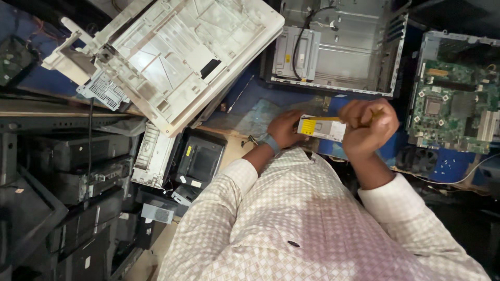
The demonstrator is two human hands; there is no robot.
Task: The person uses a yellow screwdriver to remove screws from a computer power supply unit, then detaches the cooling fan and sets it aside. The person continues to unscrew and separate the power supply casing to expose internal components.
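Two hands meet over a small silver box with a yellow label, which we take to be a computer power unit, held up just above the blue work surface. Our left hand grips the box at its left end, fingers curled round it and thumb on top, a grey watch strap showing at the wrist. Our right hand is closed into a tight fist at the box's right end; a thin yellowish handle pokes out of the top of that fist, though we cannot tell what tool it belongs to. The fist hides whether it also touches the box.

Beyond the hands, an open grey computer case lies on the surface with a black cable looped inside it. To the right sits another open case with a green circuit board exposed. To the left, a large dusty white plastic printer shell leans across the bench, well apart from the hands. Below it, dark machines are stacked along the left side. Our checked cream shirt sleeves fill the lower part of the view.
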